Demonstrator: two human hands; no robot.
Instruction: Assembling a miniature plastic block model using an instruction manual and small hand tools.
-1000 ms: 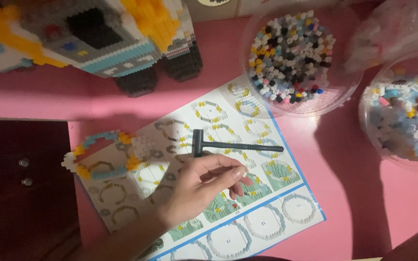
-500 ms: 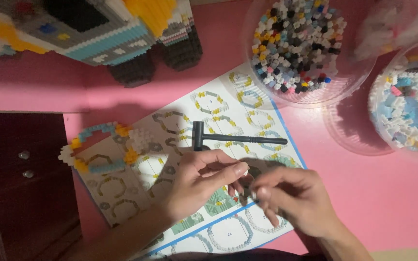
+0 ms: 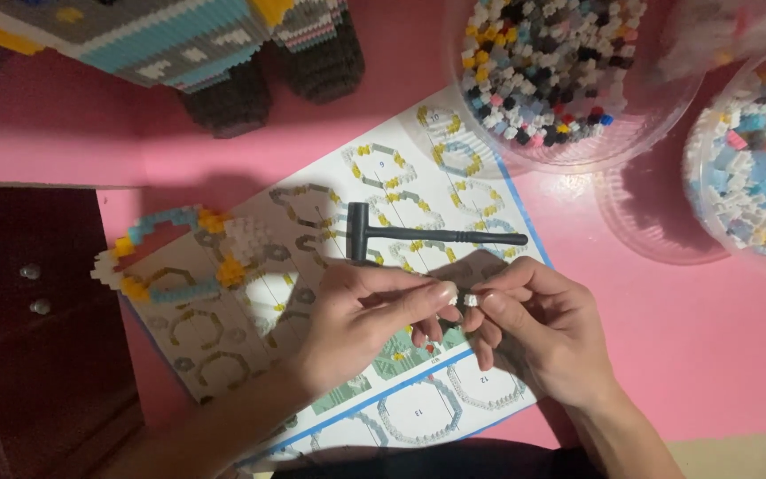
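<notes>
My left hand point(image 3: 367, 321) and my right hand point(image 3: 538, 321) meet over an instruction sheet point(image 3: 312, 200) printed with ring-shaped diagrams. Between the fingertips of both hands sits a tiny white brick piece point(image 3: 470, 301); both hands pinch it. A small black hammer point(image 3: 418, 235) lies on the sheet just above the hands. A partly built ring of blue, yellow and white bricks point(image 3: 179, 257) rests on the sheet's left part.
A clear bowl of mixed dark, yellow and pink bricks point(image 3: 551, 62) stands at the back. A second clear bowl of white and blue bricks point(image 3: 755, 177) is at the right. A large brick model point(image 3: 161, 40) stands at the back left. A dark cabinet point(image 3: 28, 328) borders the pink table.
My right hand has come in from the right and joined my left hand over the sheet. Both now pinch the small white piece together. The view has shifted slightly.
</notes>
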